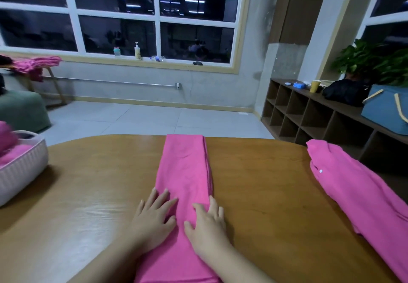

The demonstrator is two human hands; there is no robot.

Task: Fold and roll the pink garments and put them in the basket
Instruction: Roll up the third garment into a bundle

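A pink garment [185, 168], folded into a long narrow strip, runs down the middle of the wooden table [260, 194] from its far edge toward me. My left hand [154, 214] lies flat on the strip's left edge, fingers straight and spread. My right hand [207, 221] presses flat on the strip's right side. A second pink garment [362, 196] with a white button lies loosely folded along the table's right edge. A pale woven basket [22, 172] at the table's left edge holds pink rolled garments [8, 146].
More pink clothes [33, 65] hang over a wooden stand at the far left. A cubby shelf [309, 115] on the right carries a blue basket [388, 110], a black bag and a plant. A green seat [22, 108] stands on the floor beyond the basket.
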